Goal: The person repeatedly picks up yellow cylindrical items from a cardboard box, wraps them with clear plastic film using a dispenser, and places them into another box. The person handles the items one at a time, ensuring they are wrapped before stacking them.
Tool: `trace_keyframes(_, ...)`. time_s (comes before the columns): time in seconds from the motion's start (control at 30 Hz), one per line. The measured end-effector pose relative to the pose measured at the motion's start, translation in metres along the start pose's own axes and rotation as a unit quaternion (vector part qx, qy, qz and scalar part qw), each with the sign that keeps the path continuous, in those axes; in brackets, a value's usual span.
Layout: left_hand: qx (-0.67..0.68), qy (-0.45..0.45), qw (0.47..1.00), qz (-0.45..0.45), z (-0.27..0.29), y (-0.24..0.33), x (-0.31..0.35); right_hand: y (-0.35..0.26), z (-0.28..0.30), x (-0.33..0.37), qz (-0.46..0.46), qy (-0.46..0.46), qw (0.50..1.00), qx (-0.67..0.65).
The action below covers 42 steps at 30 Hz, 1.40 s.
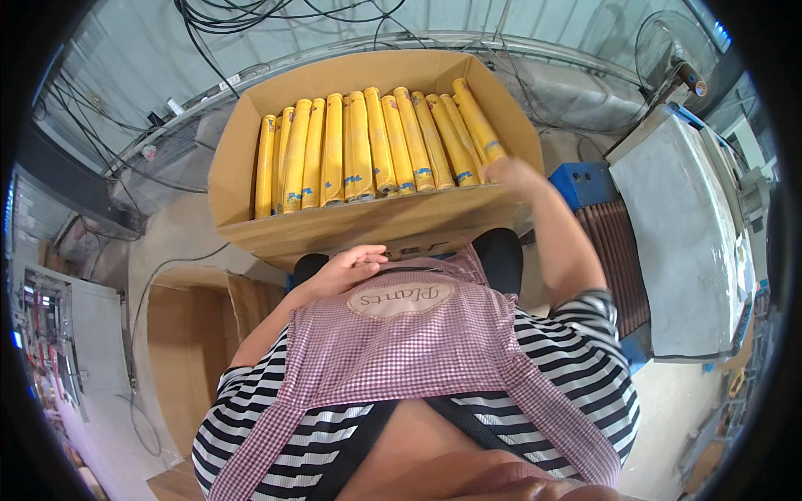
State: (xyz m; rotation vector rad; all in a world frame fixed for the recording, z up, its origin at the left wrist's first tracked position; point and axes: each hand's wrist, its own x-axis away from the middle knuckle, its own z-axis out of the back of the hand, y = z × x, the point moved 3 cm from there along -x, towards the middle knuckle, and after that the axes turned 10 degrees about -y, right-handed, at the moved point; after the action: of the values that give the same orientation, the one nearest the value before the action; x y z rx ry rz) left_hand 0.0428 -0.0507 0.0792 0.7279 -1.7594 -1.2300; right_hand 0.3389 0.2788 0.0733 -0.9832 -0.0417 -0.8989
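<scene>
A: Hands first. What do you get from my remote end?
B: On my feed the right hand (514, 175) is at the lower end of the rightmost yellow tube (476, 119). It's blurred, so I can't tell if it's grasping or just touching.

A: Left?
B: Left hand (355, 269) is released, holding nothing, fingers loosely bent. It's over the apron (401, 334), near the box's front wall. Can't tell if it touches the cloth.

A: Where's that tube?
B: Right end of the big cardboard box (368, 238), top leaning left. Beside it, a row of yellow tubes (359, 146) stands side by side, some slightly tilted, blue marks near the lower ends.

A: Further out?
B: Second cardboard box (188, 334), open, on the floor at left. At right I see a blue block (582, 185), brown ribbed cover (614, 255) just below it, big pale panel (685, 242) beside that. Fan (677, 50) top right, black cables (242, 18) top left.
</scene>
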Motion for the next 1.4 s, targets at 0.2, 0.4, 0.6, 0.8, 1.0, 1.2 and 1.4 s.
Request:
trace_keyframes(0.2,-0.012,0.025,1.000,0.013,0.012,-0.003,-0.006,0.017,-0.118,0.077,-0.021,-0.009,0.969,-0.245)
trace_keyframes(0.4,-0.372,0.187,0.909,0.000,0.064,0.024,-0.036,0.082,-0.142,0.126,-0.097,0.139,0.903,-0.396)
trace_keyframes(0.6,-0.560,0.282,0.778,0.030,0.134,-0.004,-0.076,0.111,-0.158,0.158,-0.103,0.219,0.860,-0.450)
trace_keyframes(0.8,-0.608,0.254,0.729,0.185,0.111,-0.026,-0.073,0.114,-0.146,0.176,-0.086,0.303,0.827,-0.466)
trace_keyframes(1.0,-0.622,0.250,0.726,0.154,0.115,-0.030,-0.066,0.122,-0.150,0.174,-0.094,0.355,0.798,-0.478)
trace_keyframes(1.2,-0.580,0.247,0.760,0.154,0.105,-0.024,-0.043,0.096,-0.150,0.148,-0.025,0.299,0.815,-0.495)
trace_keyframes(1.4,-0.535,0.264,0.788,0.152,0.103,-0.040,-0.051,0.127,-0.165,0.131,0.036,0.230,0.851,-0.471)
